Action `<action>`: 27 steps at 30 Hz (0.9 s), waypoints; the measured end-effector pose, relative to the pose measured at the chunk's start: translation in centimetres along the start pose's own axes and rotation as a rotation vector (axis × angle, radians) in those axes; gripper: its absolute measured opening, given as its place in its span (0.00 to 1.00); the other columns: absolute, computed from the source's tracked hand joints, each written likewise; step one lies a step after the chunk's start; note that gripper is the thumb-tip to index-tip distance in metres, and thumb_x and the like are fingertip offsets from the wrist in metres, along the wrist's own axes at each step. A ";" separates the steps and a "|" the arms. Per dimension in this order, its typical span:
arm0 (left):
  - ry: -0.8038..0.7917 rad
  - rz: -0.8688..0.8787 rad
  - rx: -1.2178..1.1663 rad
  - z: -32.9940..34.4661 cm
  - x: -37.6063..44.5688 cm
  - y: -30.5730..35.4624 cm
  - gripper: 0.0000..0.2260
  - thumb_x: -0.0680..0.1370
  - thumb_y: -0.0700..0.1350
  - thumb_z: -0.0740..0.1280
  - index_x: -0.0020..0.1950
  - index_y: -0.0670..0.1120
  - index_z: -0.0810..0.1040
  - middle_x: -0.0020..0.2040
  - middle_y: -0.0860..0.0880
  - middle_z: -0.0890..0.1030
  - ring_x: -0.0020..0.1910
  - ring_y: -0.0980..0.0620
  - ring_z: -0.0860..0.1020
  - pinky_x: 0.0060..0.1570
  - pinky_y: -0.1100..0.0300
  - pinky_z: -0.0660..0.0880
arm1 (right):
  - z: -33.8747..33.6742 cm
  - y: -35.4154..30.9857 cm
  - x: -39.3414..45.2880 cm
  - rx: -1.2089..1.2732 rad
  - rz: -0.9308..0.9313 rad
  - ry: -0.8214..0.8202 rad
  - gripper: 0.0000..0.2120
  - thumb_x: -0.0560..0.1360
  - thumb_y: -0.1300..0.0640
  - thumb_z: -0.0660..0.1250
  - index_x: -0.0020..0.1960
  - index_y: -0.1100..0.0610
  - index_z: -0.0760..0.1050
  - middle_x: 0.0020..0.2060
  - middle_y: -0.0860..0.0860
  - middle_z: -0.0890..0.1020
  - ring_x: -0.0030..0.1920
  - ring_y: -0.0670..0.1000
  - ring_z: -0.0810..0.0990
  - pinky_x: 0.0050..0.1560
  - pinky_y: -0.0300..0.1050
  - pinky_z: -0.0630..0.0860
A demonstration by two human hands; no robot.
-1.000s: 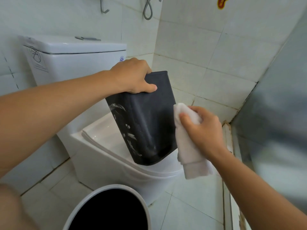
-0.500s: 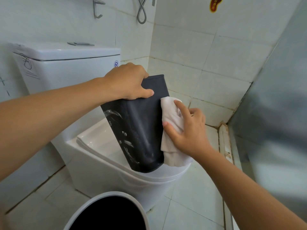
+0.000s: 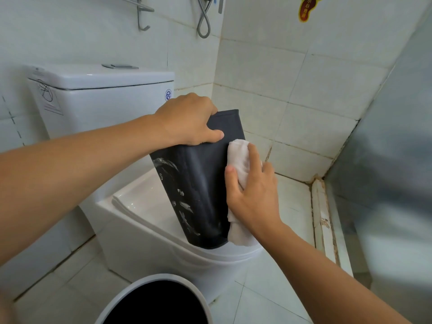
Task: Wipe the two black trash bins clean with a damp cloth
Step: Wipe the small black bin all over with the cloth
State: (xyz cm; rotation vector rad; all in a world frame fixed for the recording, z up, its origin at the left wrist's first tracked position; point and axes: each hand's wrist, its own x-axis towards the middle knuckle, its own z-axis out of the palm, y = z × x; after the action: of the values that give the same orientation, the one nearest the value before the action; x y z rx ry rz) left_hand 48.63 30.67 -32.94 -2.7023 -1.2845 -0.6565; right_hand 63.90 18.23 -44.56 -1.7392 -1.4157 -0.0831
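Wiping step: left hand (image 3: 189,120) grips tilted black bin (image 3: 203,183) top; right hand (image 3: 251,195), fingers straight, presses white cloth (image 3: 238,157) at 3 o'clock side. Next: rub white smears at 9 o'clock.

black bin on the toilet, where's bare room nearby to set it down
The toilet lid is bare left of the black bin, toward the tank. Floor tiles between toilet and the raised threshold look bare. It is crowded at the bin's right edge: right hand presses the cloth there; left hand grips the top.
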 end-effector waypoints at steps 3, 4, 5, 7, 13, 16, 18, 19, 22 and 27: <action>0.010 0.019 0.024 0.0 0.1 0.2 0.19 0.77 0.61 0.69 0.45 0.45 0.80 0.37 0.47 0.79 0.42 0.42 0.79 0.39 0.53 0.72 | 0.2 -0.5 0.0 -0.005 0.075 -0.037 0.26 0.83 0.38 0.54 0.80 0.41 0.54 0.54 0.56 0.71 0.48 0.58 0.76 0.46 0.50 0.75; 0.013 0.025 0.024 0.0 0.0 0.1 0.19 0.78 0.61 0.68 0.45 0.44 0.80 0.37 0.47 0.79 0.42 0.42 0.78 0.39 0.53 0.72 | 0.3 -0.4 0.2 -0.029 0.065 -0.032 0.26 0.84 0.39 0.55 0.79 0.42 0.55 0.53 0.56 0.71 0.45 0.57 0.76 0.42 0.48 0.73; 0.017 0.027 0.022 0.0 0.0 -0.1 0.19 0.79 0.61 0.66 0.45 0.44 0.79 0.37 0.47 0.79 0.42 0.41 0.78 0.39 0.53 0.71 | 0.4 -0.4 0.5 -0.049 0.042 -0.025 0.25 0.84 0.40 0.56 0.79 0.44 0.57 0.51 0.55 0.70 0.42 0.55 0.75 0.39 0.46 0.70; 0.029 0.018 0.013 0.1 0.0 -0.5 0.19 0.81 0.58 0.64 0.42 0.42 0.77 0.36 0.46 0.77 0.41 0.40 0.77 0.39 0.52 0.71 | 0.4 -0.5 0.9 -0.068 -0.012 -0.030 0.24 0.84 0.42 0.58 0.77 0.47 0.59 0.50 0.53 0.70 0.39 0.52 0.74 0.36 0.43 0.68; 0.027 -0.023 0.003 0.5 0.2 -1.5 0.19 0.82 0.54 0.64 0.36 0.44 0.70 0.33 0.47 0.74 0.37 0.41 0.74 0.36 0.53 0.66 | -0.6 0.2 -1.5 -0.078 -0.399 -0.192 0.25 0.80 0.41 0.62 0.74 0.48 0.65 0.47 0.49 0.71 0.38 0.51 0.72 0.35 0.44 0.72; 0.018 -0.030 -0.024 0.3 0.2 -1.8 0.19 0.82 0.54 0.64 0.34 0.46 0.70 0.32 0.48 0.73 0.35 0.46 0.73 0.34 0.54 0.65 | -1.2 1.0 -2.6 -0.147 -0.578 -0.275 0.27 0.79 0.40 0.64 0.75 0.47 0.66 0.47 0.46 0.70 0.38 0.48 0.67 0.34 0.37 0.68; 0.008 -0.014 -0.037 0.3 0.2 -2.0 0.18 0.81 0.54 0.64 0.37 0.44 0.73 0.33 0.47 0.74 0.37 0.44 0.75 0.34 0.54 0.67 | -1.4 1.2 -2.3 -0.190 -0.618 -0.282 0.27 0.78 0.39 0.63 0.75 0.46 0.66 0.47 0.45 0.70 0.39 0.47 0.67 0.35 0.34 0.65; 0.003 -0.004 -0.050 0.2 0.2 -2.0 0.18 0.82 0.54 0.63 0.39 0.43 0.74 0.34 0.46 0.75 0.39 0.42 0.76 0.36 0.52 0.70 | -1.5 1.2 -2.0 -0.196 -0.614 -0.262 0.27 0.78 0.39 0.63 0.75 0.46 0.66 0.47 0.45 0.70 0.39 0.47 0.67 0.35 0.35 0.65; -0.017 0.003 -0.135 -0.3 0.1 -1.5 0.21 0.84 0.56 0.58 0.39 0.42 0.70 0.32 0.47 0.73 0.36 0.44 0.72 0.39 0.50 0.72 | -1.1 0.4 -0.3 -0.139 -0.511 -0.163 0.27 0.79 0.42 0.65 0.76 0.46 0.67 0.47 0.46 0.72 0.39 0.47 0.70 0.36 0.39 0.70; -0.092 -0.130 -0.322 -1.3 0.1 -0.7 0.28 0.82 0.65 0.45 0.40 0.41 0.63 0.32 0.48 0.63 0.36 0.47 0.63 0.43 0.50 0.67 | -1.1 -0.3 2.4 -0.026 -0.298 -0.073 0.29 0.79 0.43 0.67 0.78 0.42 0.65 0.49 0.47 0.75 0.43 0.50 0.77 0.43 0.47 0.76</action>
State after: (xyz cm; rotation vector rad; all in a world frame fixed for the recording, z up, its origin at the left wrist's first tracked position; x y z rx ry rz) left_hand 47.68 30.88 -31.84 -2.9504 -1.5050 -0.8277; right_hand 64.97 19.35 -42.35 -1.5532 -1.7269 -0.2015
